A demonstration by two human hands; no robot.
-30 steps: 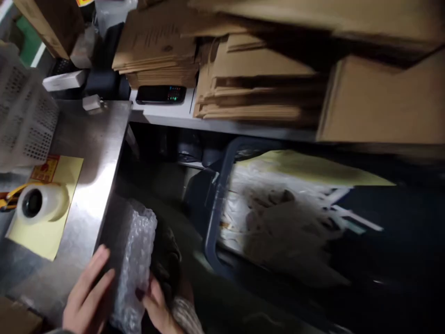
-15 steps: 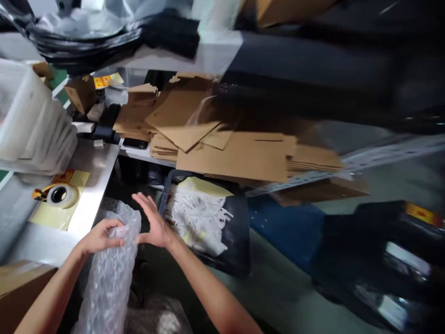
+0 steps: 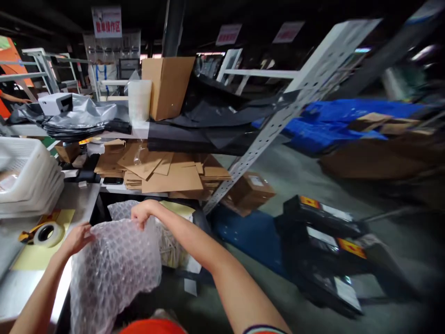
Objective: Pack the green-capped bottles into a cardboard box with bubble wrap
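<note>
A sheet of clear bubble wrap hangs spread out between my two hands, its lower part dropping past the metal table's edge. My left hand pinches its upper left corner. Gripping the top edge farther right is my right hand, fingers closed over the film. A flap of the wrap sticks up behind my right hand. Partly covered by the wrap and my right forearm, a bin of white paper strips stands below the shelf.
Left on the metal table are a tape roll on yellow paper and stacked white baskets. Flat cardboard lies on the lower shelf. A slanted perforated post rises at right, near black parcels on the floor.
The bubble wrap has gone from a narrow bunched strip to a spread sheet. My right hand, open before, now grips its top edge. The view has tilted up.
</note>
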